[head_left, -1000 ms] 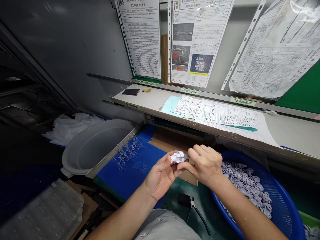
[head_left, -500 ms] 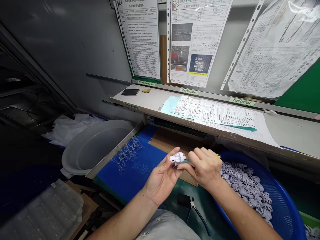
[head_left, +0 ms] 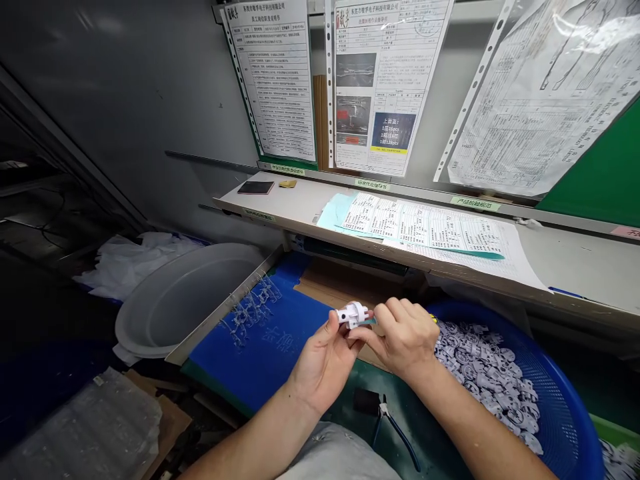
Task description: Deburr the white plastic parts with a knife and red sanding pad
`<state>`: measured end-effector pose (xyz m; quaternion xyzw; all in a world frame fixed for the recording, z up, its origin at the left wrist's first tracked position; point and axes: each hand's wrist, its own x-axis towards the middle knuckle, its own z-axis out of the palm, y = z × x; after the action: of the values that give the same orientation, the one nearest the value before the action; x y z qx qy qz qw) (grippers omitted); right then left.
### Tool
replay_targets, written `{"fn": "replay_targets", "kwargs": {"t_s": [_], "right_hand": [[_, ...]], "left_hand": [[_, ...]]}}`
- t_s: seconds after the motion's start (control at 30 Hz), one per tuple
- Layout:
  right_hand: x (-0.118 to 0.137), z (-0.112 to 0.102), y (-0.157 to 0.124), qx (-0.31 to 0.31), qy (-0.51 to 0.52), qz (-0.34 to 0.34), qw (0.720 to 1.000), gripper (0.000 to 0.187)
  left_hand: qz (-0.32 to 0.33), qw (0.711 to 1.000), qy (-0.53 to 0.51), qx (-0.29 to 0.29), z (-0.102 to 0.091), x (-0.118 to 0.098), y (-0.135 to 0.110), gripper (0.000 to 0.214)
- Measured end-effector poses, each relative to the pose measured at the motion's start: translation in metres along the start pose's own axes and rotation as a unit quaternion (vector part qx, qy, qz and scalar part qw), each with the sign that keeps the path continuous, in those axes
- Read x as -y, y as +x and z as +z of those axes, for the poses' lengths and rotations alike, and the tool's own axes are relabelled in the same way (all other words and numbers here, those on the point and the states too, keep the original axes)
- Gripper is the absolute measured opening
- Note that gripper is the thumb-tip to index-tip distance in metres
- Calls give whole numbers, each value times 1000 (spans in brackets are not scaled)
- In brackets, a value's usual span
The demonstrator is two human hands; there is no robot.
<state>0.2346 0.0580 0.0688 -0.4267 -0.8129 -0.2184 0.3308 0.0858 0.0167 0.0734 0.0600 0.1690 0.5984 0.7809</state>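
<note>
Look at that: the left hand [head_left: 323, 365] pinches a white plastic part [head_left: 351, 315], its long axis running sideways into the right hand [head_left: 404, 337], which grips a teal tool [head_left: 371, 321].

The pale shelf [head_left: 575, 267] runs across from about 10 to 3 o'clock, carrying a dark flat case [head_left: 256, 187] and a small yellow pad [head_left: 287, 183] toward 11, then a teal sheet [head_left: 330, 217] under printed forms [head_left: 420, 227] toward 1. Below, the green tabletop [head_left: 340, 407] holds a blue mat [head_left: 250, 353] at 9, side cutters [head_left: 393, 427] at 6, and a blue mesh basket [head_left: 575, 427] of white plastic parts [head_left: 485, 373] at 4.
</note>
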Motion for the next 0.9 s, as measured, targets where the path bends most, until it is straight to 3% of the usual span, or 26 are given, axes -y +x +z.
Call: {"fn": "replay_targets", "kwargs": {"t_s": [0.17, 0.3, 0.43, 0.57, 0.7, 0.9], "right_hand": [[11, 5, -4, -21, -7, 36, 999, 54], [16, 3, -8, -20, 77, 80, 994, 59], [12, -10, -5, 88, 191, 167, 963, 62], [7, -19, -2, 171, 208, 162, 949, 62], [6, -22, -3, 189, 228, 149, 944, 62], [9, -22, -6, 160, 202, 153, 954, 67]], "left_hand": [[19, 1000, 10, -12, 1, 2, -1, 23], [75, 992, 100, 17, -7, -4, -2, 30], [184, 939, 288, 43, -10, -16, -5, 50], [234, 874, 422, 53, -5, -30, -11, 59], [245, 851, 462, 51, -1, -37, -16, 62], [258, 837, 479, 61, -3, -37, -18, 66]]}}
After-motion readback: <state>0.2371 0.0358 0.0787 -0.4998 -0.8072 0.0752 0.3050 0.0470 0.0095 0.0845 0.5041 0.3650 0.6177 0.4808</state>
